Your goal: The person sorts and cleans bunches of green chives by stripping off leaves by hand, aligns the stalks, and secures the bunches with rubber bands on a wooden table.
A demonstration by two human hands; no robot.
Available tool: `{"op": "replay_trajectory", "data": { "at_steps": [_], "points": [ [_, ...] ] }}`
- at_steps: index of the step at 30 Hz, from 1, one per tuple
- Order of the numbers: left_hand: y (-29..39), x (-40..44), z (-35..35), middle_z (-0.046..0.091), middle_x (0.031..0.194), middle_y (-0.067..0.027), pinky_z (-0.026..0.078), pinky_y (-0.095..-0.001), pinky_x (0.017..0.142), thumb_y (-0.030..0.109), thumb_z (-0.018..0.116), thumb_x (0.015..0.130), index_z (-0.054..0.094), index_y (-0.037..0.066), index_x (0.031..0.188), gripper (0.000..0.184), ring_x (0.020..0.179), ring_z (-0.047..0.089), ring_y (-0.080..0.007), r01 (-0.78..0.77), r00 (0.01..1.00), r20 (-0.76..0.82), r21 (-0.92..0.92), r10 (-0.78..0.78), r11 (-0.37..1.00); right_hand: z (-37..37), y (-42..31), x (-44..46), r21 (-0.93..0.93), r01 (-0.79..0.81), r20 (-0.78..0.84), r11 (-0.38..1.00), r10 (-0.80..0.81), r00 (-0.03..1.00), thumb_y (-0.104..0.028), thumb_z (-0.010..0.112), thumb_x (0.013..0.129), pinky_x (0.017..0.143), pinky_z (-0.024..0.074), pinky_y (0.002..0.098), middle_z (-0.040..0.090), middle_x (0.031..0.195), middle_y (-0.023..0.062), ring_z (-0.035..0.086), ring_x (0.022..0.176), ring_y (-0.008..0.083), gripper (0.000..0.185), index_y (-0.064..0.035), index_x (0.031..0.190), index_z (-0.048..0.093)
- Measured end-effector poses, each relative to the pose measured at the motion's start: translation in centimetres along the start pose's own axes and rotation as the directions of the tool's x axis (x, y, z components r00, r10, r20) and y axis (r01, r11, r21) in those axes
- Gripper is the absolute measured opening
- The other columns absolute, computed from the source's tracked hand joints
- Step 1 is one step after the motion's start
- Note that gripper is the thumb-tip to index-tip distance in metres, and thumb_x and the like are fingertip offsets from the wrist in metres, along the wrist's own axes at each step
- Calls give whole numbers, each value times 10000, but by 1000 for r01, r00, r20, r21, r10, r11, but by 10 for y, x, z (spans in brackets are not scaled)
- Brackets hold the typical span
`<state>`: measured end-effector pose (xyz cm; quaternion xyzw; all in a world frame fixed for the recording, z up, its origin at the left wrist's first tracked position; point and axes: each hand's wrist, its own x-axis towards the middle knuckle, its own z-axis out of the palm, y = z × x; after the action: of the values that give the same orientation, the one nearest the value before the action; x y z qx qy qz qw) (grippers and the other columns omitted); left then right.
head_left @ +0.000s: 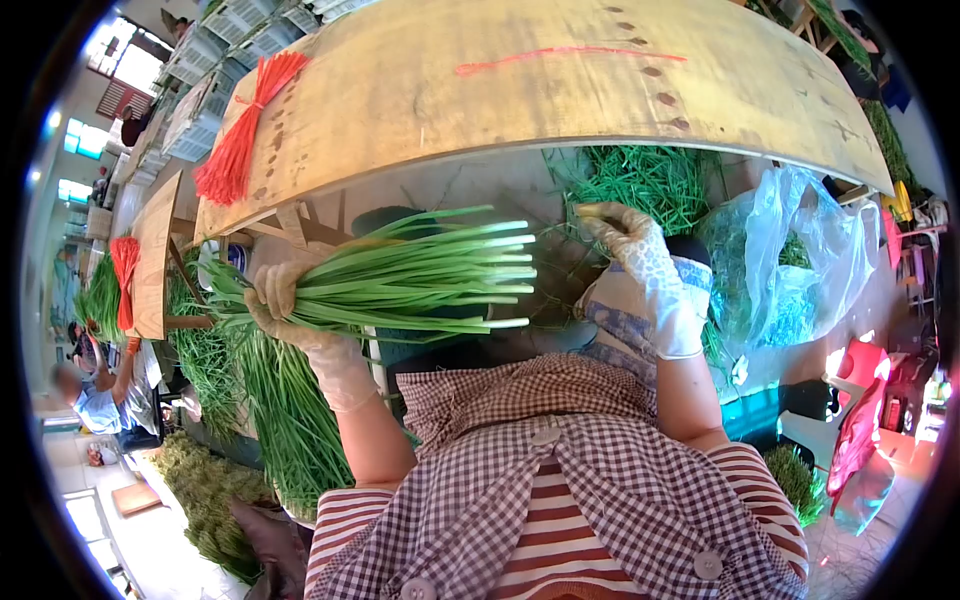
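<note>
My left hand [285, 300], in a stained glove, is wrapped round a bunch of long green stalks [400, 275]. Their white ends point right, fanned out in front of my lap. My right hand [620, 235], gloved too, is raised to the right of those white ends and apart from them. Its fingers are curled with the tips pressed together; whatever they may pinch is too small to make out. More green stalks [290, 420] lie in a heap below my left hand.
Across the front stands a wooden table [480, 110] with a tied bundle of red strips [245, 130] and loose red strips [570, 55]. Green cuttings [640, 185] and a clear plastic bag [800, 260] are at right. Another person [100, 400] sits far left.
</note>
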<state>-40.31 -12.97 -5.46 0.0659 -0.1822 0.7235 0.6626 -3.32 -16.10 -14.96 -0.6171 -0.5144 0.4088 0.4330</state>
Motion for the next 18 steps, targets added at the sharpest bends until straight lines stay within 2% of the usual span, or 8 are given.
{"op": "replay_trajectory", "data": {
  "at_steps": [1,3,9,13,14,15,17,18],
  "points": [
    [-6,0,2,389,487,70,385,-189,528,90,565,858,386,168,632,299,437,387,-54,10,1000,24,-27,-9,1000,6,-27,-9,423,-126,189,897,49,981,-129,713,835,880,516,289,681,1103,141,647,1001,188,328,-17,1137,650],
    [1,7,-3,392,474,76,388,-173,544,107,556,856,381,179,623,300,428,391,-43,23,998,59,11,-23,1000,18,-64,-27,486,-178,294,856,32,955,-117,726,841,888,506,271,688,1083,99,626,987,132,321,3,1130,654],
    [-7,13,-1,422,474,73,394,-160,577,104,578,836,396,180,635,282,417,403,-47,1,998,68,52,-5,999,48,-77,-34,531,-331,304,780,189,934,-113,726,843,867,498,251,708,954,73,628,919,112,244,22,1043,690],
    [-10,4,0,437,475,55,428,-192,523,85,591,830,416,158,653,260,401,422,-65,14,989,147,-16,-12,1000,39,-66,-38,467,-247,259,849,136,956,-116,710,856,861,499,250,700,1004,79,626,909,114,254,19,1070,680],
    [-10,3,1,440,473,49,441,-202,502,91,597,828,424,148,653,253,402,437,-69,-7,989,147,-15,9,1000,32,-61,-30,471,-47,203,881,-56,978,-118,672,885,903,487,268,699,1016,84,628,936,130,236,11,1082,676],
    [-11,3,0,443,473,47,441,-200,504,92,599,826,426,147,654,251,403,439,-69,16,987,160,-33,-11,999,24,-61,-28,485,-113,180,867,28,983,-129,625,917,956,467,291,690,1065,101,622,1018,157,251,2,1128,658],
    [-13,3,-1,449,473,43,442,-194,509,95,604,822,431,146,655,246,404,443,-70,62,982,180,-61,-50,996,21,-54,-20,366,18,104,930,-60,993,-174,611,931,979,457,315,659,1148,120,606,1071,185,336,-16,1227,604],
    [-22,1,1,462,477,41,448,-202,515,99,609,819,425,149,645,258,408,445,-74,83,985,156,-43,-76,996,20,-66,-23,381,-12,204,924,-71,976,-198,625,922,981,454,316,643,1182,124,598,1091,198,393,-29,1273,569]
  ]
}}
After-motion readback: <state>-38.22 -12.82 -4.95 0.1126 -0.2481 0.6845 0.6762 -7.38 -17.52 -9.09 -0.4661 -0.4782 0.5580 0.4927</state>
